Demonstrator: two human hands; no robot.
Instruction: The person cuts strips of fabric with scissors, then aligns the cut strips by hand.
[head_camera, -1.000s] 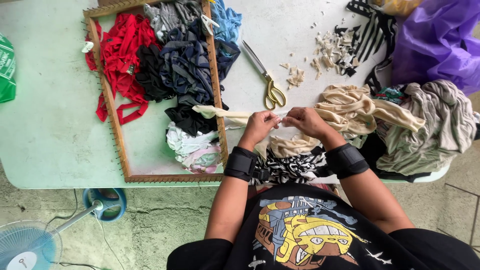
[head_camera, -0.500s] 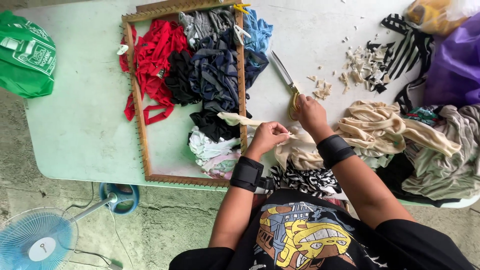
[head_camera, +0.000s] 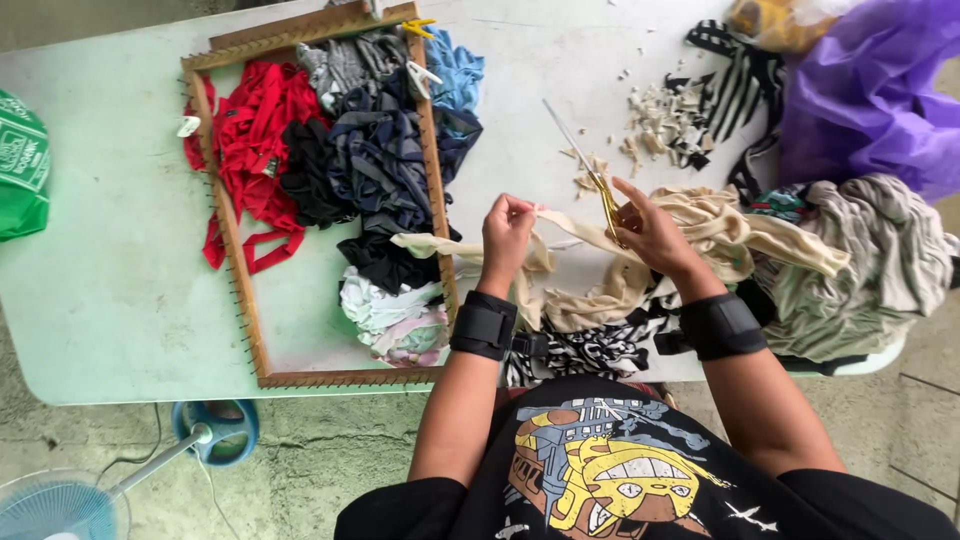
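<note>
My left hand (head_camera: 507, 233) pinches a beige fabric strip (head_camera: 430, 245) that runs left over the edge of a wooden loom frame (head_camera: 236, 260). My right hand (head_camera: 652, 228) grips yellow-handled scissors (head_camera: 592, 178), whose blades point up and away across the table. A heap of beige cloth (head_camera: 700, 240) lies under and beside the right hand. Inside the frame sit woven bunches of red fabric (head_camera: 255, 140), dark blue fabric (head_camera: 375, 160), and pale fabric (head_camera: 395, 315). Both wrists wear black straps.
A pale green table (head_camera: 110, 300) holds everything. Small fabric scraps (head_camera: 655, 115) lie at the back, purple plastic (head_camera: 870, 90) at the far right, grey-green cloth (head_camera: 870, 270) near the right edge, a green bag (head_camera: 20, 165) at the left. A blue fan (head_camera: 60, 505) stands on the floor.
My right hand reached to the scissors and now holds them. My left hand kept hold of the beige strip. The view shifted slightly.
</note>
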